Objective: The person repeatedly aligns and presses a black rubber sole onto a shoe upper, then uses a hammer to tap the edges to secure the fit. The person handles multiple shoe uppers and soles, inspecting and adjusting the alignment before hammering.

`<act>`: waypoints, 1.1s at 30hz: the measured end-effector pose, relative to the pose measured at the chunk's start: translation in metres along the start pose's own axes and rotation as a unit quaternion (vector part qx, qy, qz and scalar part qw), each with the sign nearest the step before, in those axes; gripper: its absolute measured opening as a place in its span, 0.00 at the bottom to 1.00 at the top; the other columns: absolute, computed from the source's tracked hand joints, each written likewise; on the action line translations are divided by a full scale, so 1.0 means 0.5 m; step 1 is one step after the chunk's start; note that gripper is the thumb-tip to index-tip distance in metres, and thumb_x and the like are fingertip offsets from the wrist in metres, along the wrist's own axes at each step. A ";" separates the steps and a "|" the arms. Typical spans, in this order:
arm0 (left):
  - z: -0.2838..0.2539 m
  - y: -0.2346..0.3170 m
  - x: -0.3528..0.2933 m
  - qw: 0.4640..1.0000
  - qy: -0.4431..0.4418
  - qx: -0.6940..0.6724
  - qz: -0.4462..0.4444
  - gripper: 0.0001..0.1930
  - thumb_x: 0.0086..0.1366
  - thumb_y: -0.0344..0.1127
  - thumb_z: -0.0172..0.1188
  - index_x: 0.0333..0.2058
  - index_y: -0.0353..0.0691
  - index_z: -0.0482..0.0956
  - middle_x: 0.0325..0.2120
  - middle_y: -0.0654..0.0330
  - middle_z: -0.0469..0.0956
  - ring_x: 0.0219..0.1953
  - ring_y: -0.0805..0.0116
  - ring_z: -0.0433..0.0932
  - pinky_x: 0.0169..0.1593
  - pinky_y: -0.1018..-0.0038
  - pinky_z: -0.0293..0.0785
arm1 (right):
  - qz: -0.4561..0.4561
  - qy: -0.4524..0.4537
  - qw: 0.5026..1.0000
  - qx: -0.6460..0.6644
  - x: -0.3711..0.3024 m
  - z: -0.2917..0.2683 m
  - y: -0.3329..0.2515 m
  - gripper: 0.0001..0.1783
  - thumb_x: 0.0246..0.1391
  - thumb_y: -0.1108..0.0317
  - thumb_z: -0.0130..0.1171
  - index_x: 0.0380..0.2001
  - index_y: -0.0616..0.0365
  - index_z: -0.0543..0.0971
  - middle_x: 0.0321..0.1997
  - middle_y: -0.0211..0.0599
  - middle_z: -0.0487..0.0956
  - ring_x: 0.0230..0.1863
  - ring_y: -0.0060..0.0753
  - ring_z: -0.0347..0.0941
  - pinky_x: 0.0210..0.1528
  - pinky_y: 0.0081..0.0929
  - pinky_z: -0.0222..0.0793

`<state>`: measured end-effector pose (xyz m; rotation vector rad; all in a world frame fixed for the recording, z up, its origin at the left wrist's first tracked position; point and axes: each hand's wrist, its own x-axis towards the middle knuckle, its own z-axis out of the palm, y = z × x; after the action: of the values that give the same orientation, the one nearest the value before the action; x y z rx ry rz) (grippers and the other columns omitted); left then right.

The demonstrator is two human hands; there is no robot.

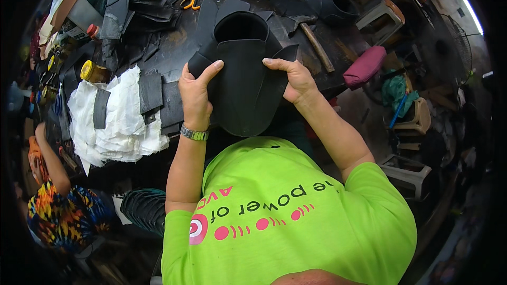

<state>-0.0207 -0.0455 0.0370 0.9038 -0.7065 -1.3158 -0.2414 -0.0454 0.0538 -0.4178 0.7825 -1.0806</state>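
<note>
Over the near edge of a dark workbench [174,47], both hands on a black shoe upper [243,74], held up off the surface, open collar pointing far, rounded toe end hanging near above a green shirt [285,211]. Left hand [196,92] clamped on the left flank, thumb on top, fingers curled behind the material, metal watch [194,134] on the wrist. Right hand [293,80] gripping the right flap, index finger stretched flat along its edge, other fingers tucked under. Just left of the upper, white cloth [124,121] heaped on the bench with black strips across it. Far right, a hammer [311,39] lying flat, wooden handle slanting near. Far centre, orange-handled scissors [191,0]. Far left, a yellow-capped jar [94,71]. Bottom left, another person's arm [50,158] raised beside a patterned sleeve.
</note>
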 end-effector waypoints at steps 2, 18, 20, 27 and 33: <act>-0.008 0.001 0.002 1.000 -0.007 -0.004 -0.010 0.18 0.55 0.25 0.73 0.44 0.33 0.78 0.38 0.56 0.83 0.36 0.68 0.84 0.45 0.73 0.82 | -0.001 0.004 1.000 -0.003 0.002 0.004 0.002 0.11 0.53 0.75 0.66 0.39 0.71 0.84 0.41 0.47 0.86 0.41 0.38 0.84 0.50 0.36 0.81; 0.021 0.106 -0.017 0.882 -0.105 0.384 0.250 0.09 0.55 0.34 0.75 0.34 0.40 0.88 0.32 0.60 0.86 0.36 0.67 0.83 0.48 0.73 0.72 | -0.129 0.007 0.951 -0.280 -0.045 0.119 -0.016 0.12 0.47 0.79 0.71 0.37 0.69 0.82 0.35 0.41 0.86 0.34 0.30 0.84 0.38 0.26 0.81; 0.024 0.104 -0.011 0.885 -0.107 0.359 0.277 0.07 0.55 0.32 0.75 0.32 0.37 0.88 0.28 0.59 0.86 0.31 0.71 0.83 0.37 0.77 0.75 | -0.116 0.023 0.943 -0.310 -0.042 0.119 -0.016 0.13 0.48 0.77 0.71 0.38 0.68 0.83 0.35 0.39 0.86 0.33 0.28 0.83 0.38 0.24 0.80; 0.034 0.132 -0.027 0.909 -0.141 0.341 0.193 0.06 0.55 0.30 0.74 0.31 0.36 0.87 0.27 0.61 0.85 0.30 0.73 0.82 0.36 0.78 0.74 | -0.181 -0.087 0.932 -0.302 -0.051 0.128 -0.024 0.12 0.49 0.76 0.73 0.38 0.67 0.84 0.38 0.35 0.86 0.34 0.23 0.82 0.39 0.22 0.78; -0.010 0.141 -0.064 0.929 -0.157 0.241 0.234 0.11 0.62 0.26 0.68 0.44 0.33 0.83 0.37 0.62 0.85 0.42 0.73 0.82 0.50 0.76 0.74 | -0.379 -0.166 0.719 -0.558 -0.107 0.145 -0.085 0.16 0.48 0.73 0.73 0.43 0.57 0.85 0.35 0.30 0.85 0.37 0.23 0.80 0.40 0.26 0.75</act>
<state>0.0141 -0.0119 0.0979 0.8391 -1.4460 -0.8709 -0.2274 -0.0200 0.1492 -2.0681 0.8863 -1.0943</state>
